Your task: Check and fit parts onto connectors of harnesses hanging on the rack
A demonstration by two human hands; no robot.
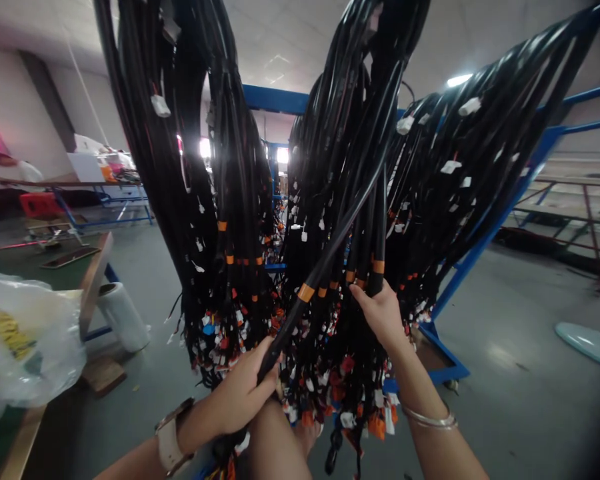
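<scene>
Thick black wire harnesses hang in bundles in front of me, with orange tape bands and white connectors along them. My left hand is closed around the lower part of one black wire harness, which slants toward me from the upper right. An orange tape band sits on it above that hand. Farther right, my right hand grips another hanging harness just below its orange band; some of its fingers are hidden behind the cable. Loose ends with white, orange and red connectors dangle below both hands.
A blue metal rack carries the bundles, its base on the floor at right. Left are a table edge, a clear plastic bag and a white roll. A person is at the far left.
</scene>
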